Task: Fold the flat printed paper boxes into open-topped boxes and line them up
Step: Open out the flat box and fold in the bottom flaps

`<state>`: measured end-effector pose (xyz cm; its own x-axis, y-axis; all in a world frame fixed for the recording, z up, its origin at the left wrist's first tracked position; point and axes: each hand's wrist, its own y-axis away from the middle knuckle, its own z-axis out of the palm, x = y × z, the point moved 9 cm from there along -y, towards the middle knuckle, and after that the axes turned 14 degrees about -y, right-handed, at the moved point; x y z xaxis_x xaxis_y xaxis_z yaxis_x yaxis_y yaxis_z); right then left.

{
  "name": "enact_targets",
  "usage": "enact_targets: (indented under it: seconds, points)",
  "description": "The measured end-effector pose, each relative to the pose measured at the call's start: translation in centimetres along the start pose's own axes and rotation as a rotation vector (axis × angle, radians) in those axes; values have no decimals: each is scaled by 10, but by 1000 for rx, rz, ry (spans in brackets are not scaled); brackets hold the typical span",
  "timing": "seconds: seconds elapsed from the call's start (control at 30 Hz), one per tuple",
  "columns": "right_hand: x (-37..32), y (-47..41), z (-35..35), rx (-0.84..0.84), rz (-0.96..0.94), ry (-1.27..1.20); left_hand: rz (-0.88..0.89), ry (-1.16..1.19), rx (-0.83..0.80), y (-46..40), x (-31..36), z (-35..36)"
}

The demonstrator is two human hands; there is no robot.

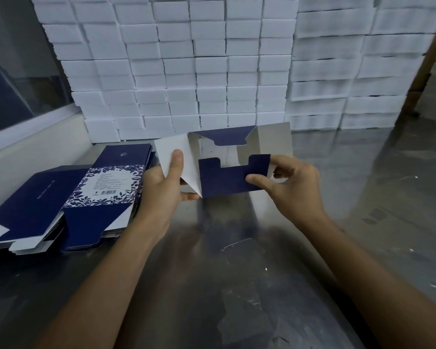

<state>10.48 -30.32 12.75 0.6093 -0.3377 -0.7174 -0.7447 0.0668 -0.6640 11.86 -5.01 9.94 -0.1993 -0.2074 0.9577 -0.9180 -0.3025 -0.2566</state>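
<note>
One box is half-made, held up just right of the flat stack: the left hand pinches a white flap, the right hand pinches the navy notched one. Its bottom isn't locked yet; I see no lined-up printed boxes, and many flats remain.

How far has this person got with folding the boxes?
No finished printed boxes stand in view. One box is in hand: the left hand grips a white flap, the right hand pinches a blue bottom flap. A stack of flat boxes still waits on the left.
</note>
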Motion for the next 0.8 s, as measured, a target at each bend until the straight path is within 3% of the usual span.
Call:
enact_targets:
  seconds: [0.13,0.4,0.53,0.6,0.7,0.8]
  points:
    - [-3,0,-9,111,17,-24,264,-227,5,9,18,9]
    - [-12,0,-12,163,-38,-13,422,-565,-99,20,15,20]
    - [-12,-3,-7,106,-2,-175,506,-600,-51,24,28,18]
    - [-13,-1,-4,118,-1,-287,506,-576,15,26,36,15]
    - [-3,8,-1,222,125,-303,358,-445,97,19,33,7]
    - [11,17,31,17,338,-405,346,-434,87,17,36,12]
